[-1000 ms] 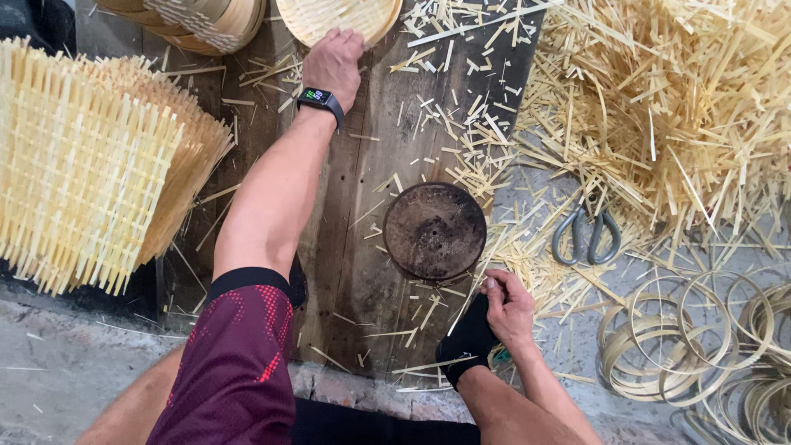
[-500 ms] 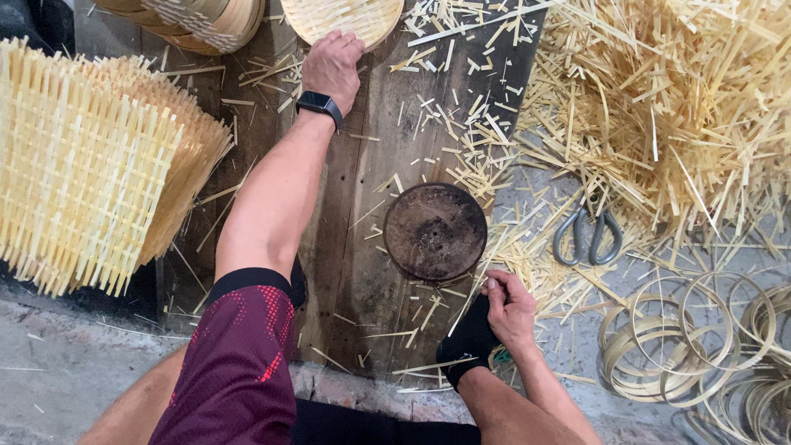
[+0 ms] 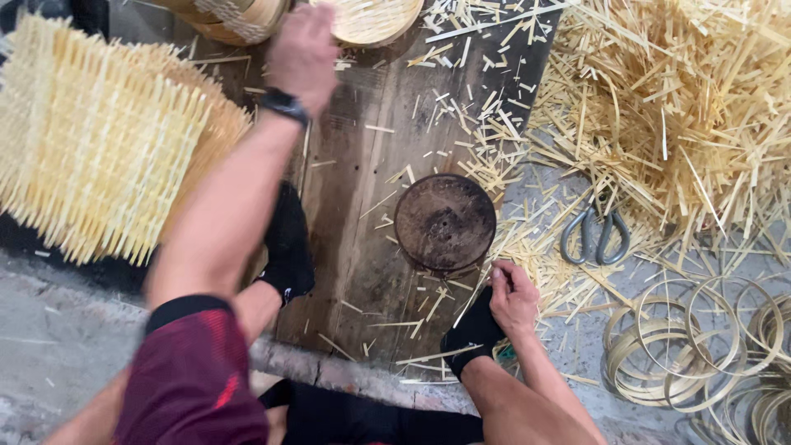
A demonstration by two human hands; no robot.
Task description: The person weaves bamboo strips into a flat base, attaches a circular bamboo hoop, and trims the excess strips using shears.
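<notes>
Left hand [image 3: 303,51] stretches up the wooden board [image 3: 354,206], fingers curled on the rim of a round woven tray [image 3: 375,16] at its top edge. It looks light but springy and brittle at the weave, so the stiffer rim is the safe place to grip. Right hand [image 3: 512,297] is loosely closed by the sock [image 3: 474,334], pinching thin bamboo strips [image 3: 540,264]. A dark round disc [image 3: 445,221] sits between.

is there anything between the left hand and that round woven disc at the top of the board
Nothing visible. The left hand reaches up the wooden board, blurred, right beside the round woven disc; only loose bamboo slivers lie there. Whether it touches the disc cannot be told. The right hand rests low, near the dark round block.
</notes>
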